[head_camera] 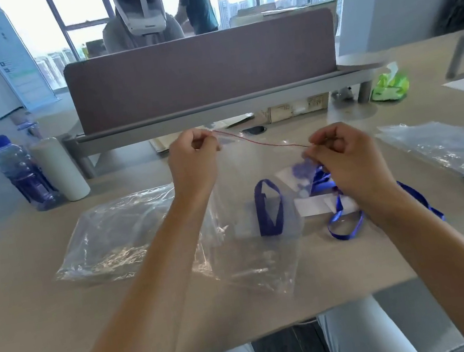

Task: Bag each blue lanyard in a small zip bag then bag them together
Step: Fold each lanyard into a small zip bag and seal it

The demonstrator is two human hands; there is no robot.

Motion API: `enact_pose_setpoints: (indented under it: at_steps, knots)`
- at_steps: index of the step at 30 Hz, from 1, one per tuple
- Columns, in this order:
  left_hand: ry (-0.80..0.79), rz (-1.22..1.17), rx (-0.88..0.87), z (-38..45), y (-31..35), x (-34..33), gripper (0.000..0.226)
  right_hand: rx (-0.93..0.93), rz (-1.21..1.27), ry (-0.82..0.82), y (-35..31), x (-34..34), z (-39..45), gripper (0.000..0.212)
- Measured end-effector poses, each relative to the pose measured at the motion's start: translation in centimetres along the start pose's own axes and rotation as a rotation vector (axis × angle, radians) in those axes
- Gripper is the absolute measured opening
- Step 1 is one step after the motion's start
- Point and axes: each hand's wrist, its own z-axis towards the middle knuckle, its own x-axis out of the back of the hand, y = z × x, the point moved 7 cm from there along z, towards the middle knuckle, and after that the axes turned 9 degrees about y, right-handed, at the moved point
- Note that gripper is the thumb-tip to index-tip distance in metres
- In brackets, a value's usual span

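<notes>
between the two raised hands ran the red zip edge of a clear zip bag [252, 233], the left hand [193, 163] pinching one end and the right hand [344, 157] pinching the other. inside it, below the hands, sat a folded blue lanyard [270, 208]. under the right hand more blue lanyards [344, 224] lay loose on the table [35, 331].

The beige desk [48, 314] carried a crumpled clear bag [112, 236], loose blue lanyards [346, 224], a filled zip bag [460, 156], a water bottle [21, 174] and a green tissue pack [389, 85].
</notes>
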Motion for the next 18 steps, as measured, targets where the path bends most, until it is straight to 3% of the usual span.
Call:
enact_pose_setpoints:
  at_steps: [13, 18]
  knots:
    - [-0.017, -0.319, -0.009, 2.8, 9.7, -4.2, 0.012, 0.219, 0.009, 0.256, -8.0, 7.5, 9.2, 0.021]
    - [-0.065, -0.315, -0.100, 3.1, 11.7, -6.4, 0.010, 0.361, -0.071, 0.255, -10.7, 6.8, 10.6, 0.006]
